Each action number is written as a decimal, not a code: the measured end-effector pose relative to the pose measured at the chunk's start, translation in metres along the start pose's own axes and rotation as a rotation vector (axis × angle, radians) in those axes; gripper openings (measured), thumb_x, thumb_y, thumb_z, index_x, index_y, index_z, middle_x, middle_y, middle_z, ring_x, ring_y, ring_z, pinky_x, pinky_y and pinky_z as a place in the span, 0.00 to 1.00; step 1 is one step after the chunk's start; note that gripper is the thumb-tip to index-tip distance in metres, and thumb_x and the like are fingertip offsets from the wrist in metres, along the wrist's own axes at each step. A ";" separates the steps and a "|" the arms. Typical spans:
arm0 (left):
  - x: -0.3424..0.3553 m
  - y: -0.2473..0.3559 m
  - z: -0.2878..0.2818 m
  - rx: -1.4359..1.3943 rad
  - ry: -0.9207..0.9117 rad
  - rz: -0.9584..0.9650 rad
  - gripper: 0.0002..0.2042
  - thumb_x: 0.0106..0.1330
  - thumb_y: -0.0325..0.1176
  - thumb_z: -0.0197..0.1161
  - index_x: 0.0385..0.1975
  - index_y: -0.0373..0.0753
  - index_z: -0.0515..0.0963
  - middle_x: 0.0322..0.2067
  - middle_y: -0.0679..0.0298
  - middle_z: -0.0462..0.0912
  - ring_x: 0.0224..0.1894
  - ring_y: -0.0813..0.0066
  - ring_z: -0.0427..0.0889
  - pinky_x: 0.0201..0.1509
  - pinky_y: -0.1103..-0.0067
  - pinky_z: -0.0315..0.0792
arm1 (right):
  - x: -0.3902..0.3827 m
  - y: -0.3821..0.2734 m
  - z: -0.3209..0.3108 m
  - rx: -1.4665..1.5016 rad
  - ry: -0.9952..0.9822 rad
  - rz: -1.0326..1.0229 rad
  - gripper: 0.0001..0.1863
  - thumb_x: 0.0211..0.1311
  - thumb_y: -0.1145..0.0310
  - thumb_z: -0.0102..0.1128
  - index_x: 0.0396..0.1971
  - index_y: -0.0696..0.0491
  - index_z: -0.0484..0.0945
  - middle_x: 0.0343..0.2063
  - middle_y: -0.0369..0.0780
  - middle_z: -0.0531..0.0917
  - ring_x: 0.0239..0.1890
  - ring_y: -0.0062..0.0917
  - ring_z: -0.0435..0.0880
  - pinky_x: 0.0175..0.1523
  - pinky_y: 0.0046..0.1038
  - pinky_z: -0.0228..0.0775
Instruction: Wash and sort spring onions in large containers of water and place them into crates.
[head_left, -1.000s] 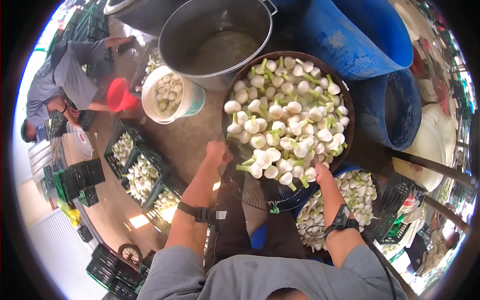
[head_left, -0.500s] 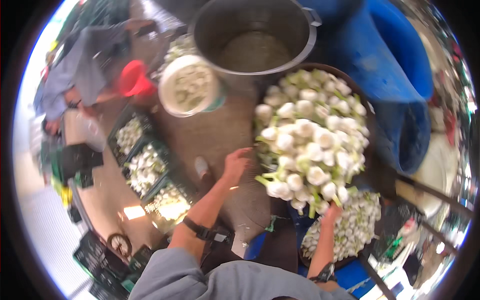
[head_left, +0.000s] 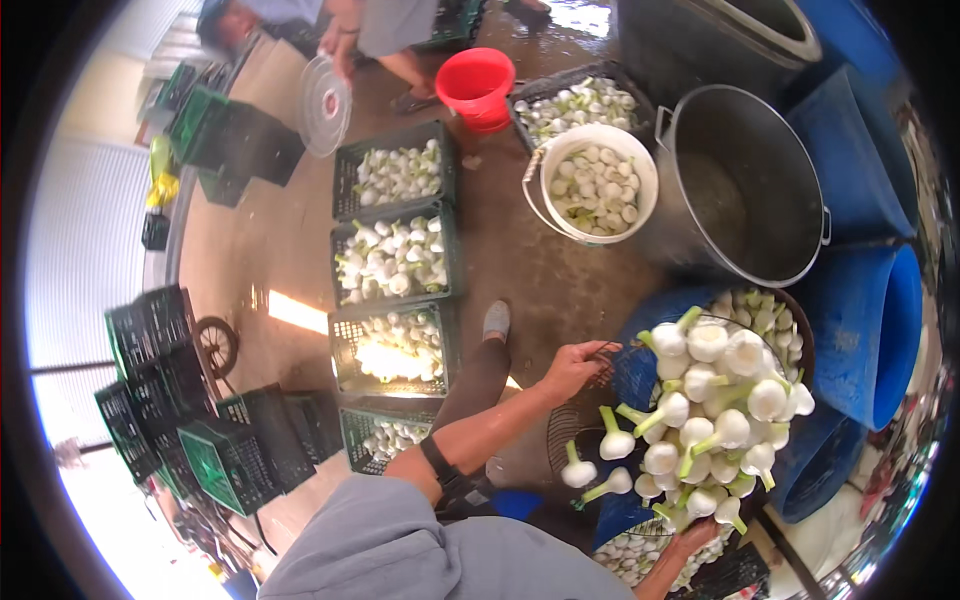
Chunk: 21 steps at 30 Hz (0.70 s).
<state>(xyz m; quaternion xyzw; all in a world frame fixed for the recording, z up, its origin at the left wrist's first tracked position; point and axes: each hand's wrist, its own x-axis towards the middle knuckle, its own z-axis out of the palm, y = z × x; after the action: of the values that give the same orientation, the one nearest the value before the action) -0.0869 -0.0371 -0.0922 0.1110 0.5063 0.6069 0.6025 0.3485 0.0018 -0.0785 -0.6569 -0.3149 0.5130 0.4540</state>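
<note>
White bulbs with green stalk stubs [head_left: 728, 430], like fresh garlic, are heaped in front of me in a wire basket [head_left: 563, 428], whose sides are mostly hidden by them. My left hand [head_left: 577, 368] has its fingers closed on the wire at the basket's left edge. Down at the near edge, my right hand [head_left: 690, 540] curls around the wire rim beneath the bulbs. A few loose bulbs [head_left: 613, 440] are spilling at the left side. Under the basket, more bulbs [head_left: 765, 312] and blue material [head_left: 637, 370] show. Another lot of smaller bulbs [head_left: 630, 560] lies below my right hand.
Green crates of bulbs [head_left: 452, 250] line the floor at left. A white bucket of bulbs [head_left: 650, 190], a large metal pot [head_left: 690, 150] and a red bucket [head_left: 478, 85] stand beyond. Blue barrels [head_left: 850, 340] border the right. Another person's hand holds a clear lid [head_left: 325, 105].
My view has swung left, shifting the scene rightward. My left hand, earlier apart from the heap, is now on the wire. The heap has tipped and several bulbs have come loose at left.
</note>
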 end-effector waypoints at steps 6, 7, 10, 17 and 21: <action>-0.090 0.042 -0.111 -0.170 0.337 0.084 0.19 0.56 0.23 0.51 0.50 0.33 0.70 0.33 0.56 0.81 0.35 0.73 0.81 0.40 0.81 0.74 | -0.026 -0.032 0.157 -0.074 -0.247 0.152 0.13 0.61 0.63 0.48 0.39 0.55 0.74 0.32 0.36 0.79 0.30 0.21 0.78 0.32 0.25 0.72; -0.105 0.055 -0.128 -0.181 0.396 0.089 0.19 0.56 0.23 0.51 0.49 0.33 0.70 0.33 0.56 0.81 0.35 0.73 0.81 0.40 0.81 0.74 | -0.035 -0.039 0.188 -0.142 -0.339 0.170 0.12 0.61 0.64 0.48 0.38 0.54 0.74 0.31 0.35 0.78 0.30 0.21 0.78 0.32 0.25 0.72; -0.150 0.078 -0.188 -0.203 0.606 0.115 0.19 0.54 0.22 0.51 0.48 0.33 0.70 0.33 0.54 0.80 0.34 0.70 0.81 0.39 0.79 0.75 | -0.054 -0.019 0.282 -0.268 -0.527 0.118 0.09 0.61 0.67 0.48 0.37 0.54 0.74 0.29 0.34 0.78 0.28 0.20 0.78 0.32 0.24 0.73; -0.234 0.151 -0.321 -0.261 0.753 0.267 0.28 0.52 0.19 0.56 0.57 0.35 0.62 0.35 0.52 0.79 0.36 0.67 0.81 0.39 0.77 0.75 | -0.127 0.028 0.525 -0.316 -0.869 0.418 0.09 0.61 0.71 0.52 0.39 0.58 0.75 0.31 0.37 0.80 0.29 0.23 0.81 0.33 0.27 0.74; -0.244 0.189 -0.403 -0.132 0.922 0.358 0.33 0.49 0.20 0.52 0.61 0.39 0.57 0.34 0.52 0.79 0.34 0.67 0.81 0.38 0.75 0.77 | -0.157 0.089 0.640 -0.404 -1.105 0.500 0.10 0.60 0.73 0.52 0.40 0.60 0.75 0.31 0.39 0.80 0.30 0.24 0.81 0.35 0.26 0.73</action>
<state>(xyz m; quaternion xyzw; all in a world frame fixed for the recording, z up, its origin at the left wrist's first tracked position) -0.4432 -0.3913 -0.0209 -0.1221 0.6536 0.7174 0.2080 -0.3137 0.0040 -0.1384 -0.4218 -0.4305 0.7969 -0.0417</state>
